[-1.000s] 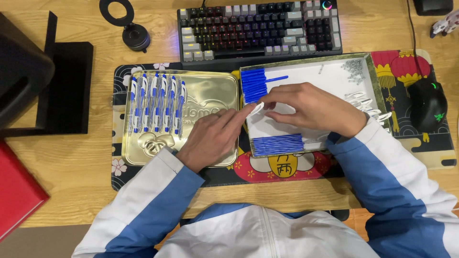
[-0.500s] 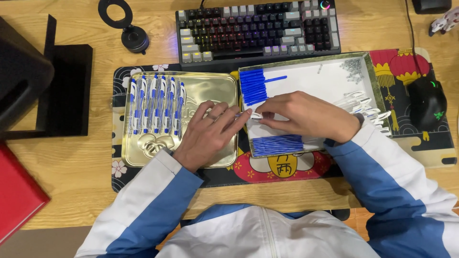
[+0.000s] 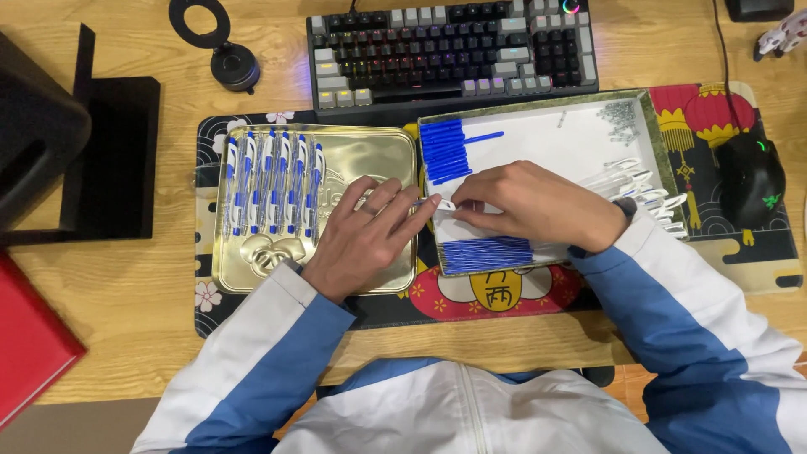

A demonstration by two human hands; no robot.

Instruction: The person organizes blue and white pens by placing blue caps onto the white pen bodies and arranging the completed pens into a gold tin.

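— Two hands at work? State each grip.
— Left hand [image 3: 361, 240] and right hand [image 3: 530, 206] pinch one white pen part [image 3: 443, 204] over the white tray [image 3: 572, 151].
— Surroundings?
— Finished pens [image 3: 273, 181] on gold tray [image 3: 370, 151]; keyboard [image 3: 450, 46] behind, mouse [image 3: 751, 178] right.

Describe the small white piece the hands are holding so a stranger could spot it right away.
Start at the keyboard; below it sits a white tray. At the tray's left edge, the left hand and right hand meet on a white pen piece. Unlike the blue bundles and loose white parts, it alone is held.
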